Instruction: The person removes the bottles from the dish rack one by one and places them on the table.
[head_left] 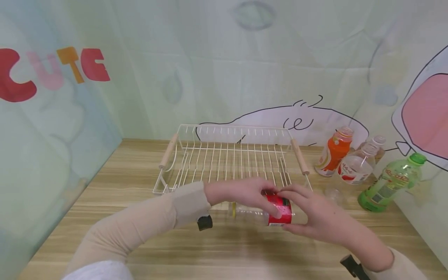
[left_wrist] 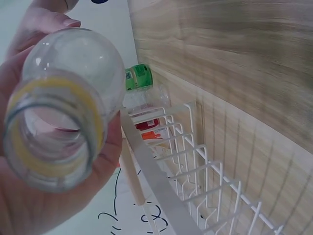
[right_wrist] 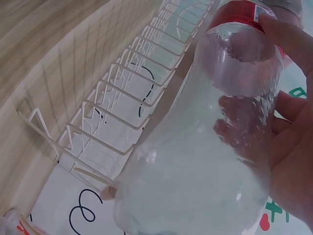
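A clear plastic bottle (head_left: pixel 250 213) with a red label lies sideways in the air or near the table, its open mouth with a yellow ring pointing left. My left hand (head_left: pixel 245 196) grips it around the label and neck side. On the base side, my right hand (head_left: pixel 320 214) holds it between thumb and fingers. The left wrist view looks into the capless bottle mouth (left_wrist: pixel 54 132). In the right wrist view the bottle's transparent lower body (right_wrist: pixel 205 142) fills the middle, with the right thumb at the red label. Just beyond both hands stands a white wire rack (head_left: pixel 227 155).
Wooden handles (head_left: pixel 300 156) top the rack's two ends. Right of it stand an orange-labelled bottle (head_left: pixel 335 151), a clear bottle with a red-and-white label (head_left: pixel 356 168), another partly hidden clear bottle (head_left: pixel 379 140) and a green bottle (head_left: pixel 393 182). A printed curtain (head_left: pixel 224 77) hangs behind.
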Motion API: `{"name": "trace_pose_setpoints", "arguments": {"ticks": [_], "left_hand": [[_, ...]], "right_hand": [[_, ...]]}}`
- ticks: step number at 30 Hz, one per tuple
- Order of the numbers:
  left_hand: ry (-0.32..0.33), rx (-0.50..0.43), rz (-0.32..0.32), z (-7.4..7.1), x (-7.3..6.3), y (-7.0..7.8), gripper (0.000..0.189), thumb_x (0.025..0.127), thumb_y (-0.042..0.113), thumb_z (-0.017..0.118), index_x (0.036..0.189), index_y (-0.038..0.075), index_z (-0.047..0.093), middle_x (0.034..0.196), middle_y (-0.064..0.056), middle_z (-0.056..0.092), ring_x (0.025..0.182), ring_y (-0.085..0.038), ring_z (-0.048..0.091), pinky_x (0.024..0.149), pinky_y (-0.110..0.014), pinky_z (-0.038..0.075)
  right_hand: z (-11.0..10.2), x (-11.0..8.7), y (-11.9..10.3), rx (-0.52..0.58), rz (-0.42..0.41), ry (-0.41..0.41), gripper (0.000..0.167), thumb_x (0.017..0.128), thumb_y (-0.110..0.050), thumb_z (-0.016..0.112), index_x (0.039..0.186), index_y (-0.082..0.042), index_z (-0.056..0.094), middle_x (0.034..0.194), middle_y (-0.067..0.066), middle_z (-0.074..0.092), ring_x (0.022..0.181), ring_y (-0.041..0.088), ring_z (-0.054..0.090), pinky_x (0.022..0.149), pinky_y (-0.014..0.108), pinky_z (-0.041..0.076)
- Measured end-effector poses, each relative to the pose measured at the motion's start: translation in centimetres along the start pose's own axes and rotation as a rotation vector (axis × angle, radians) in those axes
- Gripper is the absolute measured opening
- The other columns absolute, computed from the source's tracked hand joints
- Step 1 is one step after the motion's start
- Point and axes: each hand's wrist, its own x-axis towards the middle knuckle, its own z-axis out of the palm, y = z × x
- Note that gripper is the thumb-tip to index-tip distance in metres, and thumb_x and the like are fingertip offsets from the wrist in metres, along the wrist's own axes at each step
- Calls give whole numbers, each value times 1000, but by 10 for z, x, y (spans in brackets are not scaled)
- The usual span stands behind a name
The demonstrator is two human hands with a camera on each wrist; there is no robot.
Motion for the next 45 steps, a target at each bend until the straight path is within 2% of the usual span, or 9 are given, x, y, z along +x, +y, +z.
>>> {"name": "trace_pose_setpoints", "arguments": {"ticks": [10,14,19,25,28,33,36,41,45], "left_hand": [[-27,21,-30,2,-1,4,43,84,30,74,121,11,61,96,9,62,89,-7,58,75,-22,50],[-33,16,-20,1,-1,3,43,85,31,72,122,11,62,97,9,62,90,-7,58,77,-22,50],[-24,-6,5,-3,-2,0,46,88,33,68,128,12,59,107,8,62,96,-6,57,81,-23,50],[69,-137,-45,-10,-16,-3,44,94,40,59,130,15,59,114,2,64,100,-14,61,84,-33,52],[113,-166,-57,-14,-24,-5,41,96,42,55,129,18,59,114,5,65,102,-13,61,88,-34,51],[178,-214,-61,-21,-35,-8,41,99,43,49,130,18,58,116,2,65,102,-16,60,91,-36,49],[233,-260,-51,-25,-40,-9,39,101,40,46,126,13,60,114,-2,65,101,-17,61,91,-34,50],[326,-263,-36,-28,-49,-14,41,102,36,44,129,9,58,117,-4,64,104,-18,60,92,-34,49],[357,-229,-56,-22,-55,-20,47,101,40,46,137,11,52,128,-4,61,114,-21,57,99,-40,46]], "right_hand": [[3,-5,0,-50,-8,12,65,69,-35,85,124,-10,61,122,0,63,108,16,61,81,34,57],[3,-7,1,-43,-23,31,64,69,-33,86,124,-10,61,120,-1,63,107,16,61,82,35,56],[0,-10,1,-24,5,43,65,67,-31,87,123,-10,60,119,-2,63,107,15,61,83,36,56],[-5,-21,7,-3,52,92,67,66,-26,88,124,-11,58,117,-3,61,104,14,59,79,37,57],[-11,-27,9,-13,95,118,71,62,-20,90,124,-11,57,118,-1,61,104,16,58,78,36,57],[-20,-39,18,27,115,214,75,59,-13,91,126,-11,57,120,-1,61,104,8,55,82,11,48],[-24,-47,23,64,121,284,80,54,-5,92,126,-9,57,118,-1,60,104,-1,51,84,3,41],[-30,-58,33,104,155,399,88,45,12,89,125,0,56,122,-12,54,110,-8,48,85,3,42],[-30,-66,44,162,218,476,89,46,22,83,128,6,52,123,-20,50,111,-7,48,83,2,41]]}}
